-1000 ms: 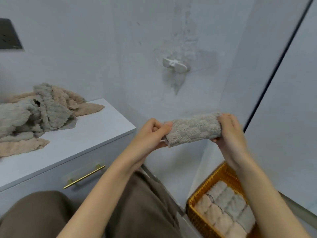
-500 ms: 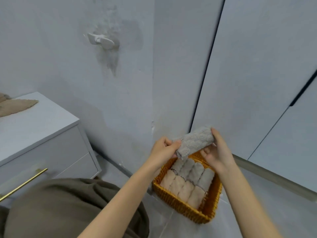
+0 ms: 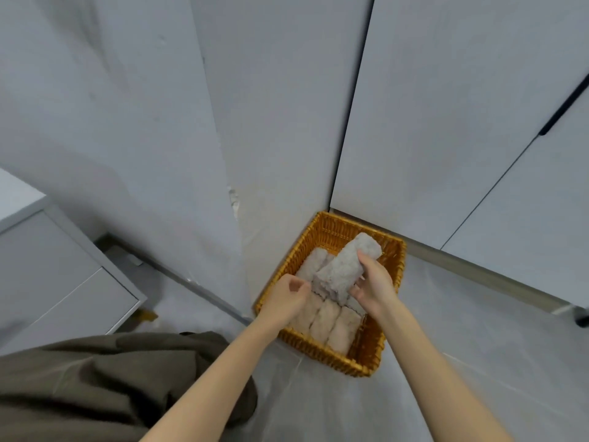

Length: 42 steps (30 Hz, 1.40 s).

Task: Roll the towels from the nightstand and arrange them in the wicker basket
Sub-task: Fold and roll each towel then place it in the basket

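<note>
My olive trousers (image 3: 95, 378) filled the lower left; grey cabinet doors (image 3: 446, 122) with a black handle (image 3: 564, 106) stood above the pale floor (image 3: 478, 362).

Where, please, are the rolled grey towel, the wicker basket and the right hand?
rolled grey towel (image 3: 343, 268), head view, middle of the roll.
wicker basket (image 3: 328, 355), head view, near woven wall.
right hand (image 3: 373, 289), head view, middle of the hand.

The wicker basket (image 3: 318, 349) is woven amber cane, ribbed and rough, with a slight sheen. Over it, the grey towel roll (image 3: 341, 269) is nubbly matt terry. Inside it, the beige towel rolls (image 3: 325, 320) look fluffier. The floor (image 3: 478, 362) under the basket is smooth and faintly glossy. Behind it the cabinet doors (image 3: 446, 122) are smooth and matt. So is the nightstand (image 3: 57, 275), well to its left.
</note>
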Available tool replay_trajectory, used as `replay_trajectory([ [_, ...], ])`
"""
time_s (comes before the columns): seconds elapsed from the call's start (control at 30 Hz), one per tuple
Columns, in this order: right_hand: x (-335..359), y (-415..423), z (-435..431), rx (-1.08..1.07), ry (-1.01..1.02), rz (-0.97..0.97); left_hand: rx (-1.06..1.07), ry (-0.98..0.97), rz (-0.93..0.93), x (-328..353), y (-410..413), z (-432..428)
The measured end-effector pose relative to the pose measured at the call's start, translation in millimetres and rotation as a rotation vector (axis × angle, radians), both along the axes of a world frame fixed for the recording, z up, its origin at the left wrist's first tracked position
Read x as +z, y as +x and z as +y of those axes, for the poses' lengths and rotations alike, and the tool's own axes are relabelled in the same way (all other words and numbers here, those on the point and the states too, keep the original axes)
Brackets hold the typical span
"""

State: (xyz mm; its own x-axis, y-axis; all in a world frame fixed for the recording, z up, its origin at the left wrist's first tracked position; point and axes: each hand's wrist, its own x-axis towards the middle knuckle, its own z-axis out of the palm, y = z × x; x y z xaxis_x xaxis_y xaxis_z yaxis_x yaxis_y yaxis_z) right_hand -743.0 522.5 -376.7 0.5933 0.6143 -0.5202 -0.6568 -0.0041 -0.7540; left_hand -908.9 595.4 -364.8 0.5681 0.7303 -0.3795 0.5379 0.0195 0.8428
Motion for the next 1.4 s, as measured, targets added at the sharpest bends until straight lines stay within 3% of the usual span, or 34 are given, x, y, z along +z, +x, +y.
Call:
replay_trajectory([
  [0.23,-71,26,54,-0.034,-0.168,0.088,-0.246,0.344,0.169,-39,-12,32],
  [0.5,-168,54,122,-0.017,-0.318,0.014,-0.456,0.347,0.260,-79,7,64],
  [0.73,-193,55,167,-0.059,-0.482,-0.232,-0.434,0.303,0.330,-92,11,81],
  [0.87,-202,50,176,0.043,-0.543,-0.435,-0.422,0.297,0.310,-95,13,83],
  [1.1,-211,32,167,0.275,-0.752,-1.072,-0.417,0.291,0.307,-102,14,87],
  [1.2,-216,25,157,0.351,-0.721,-1.318,-0.406,0.292,0.287,-100,13,87],
  [1.4,-224,40,149,0.700,-0.740,-1.229,-0.404,0.265,0.269,-93,11,90],
])
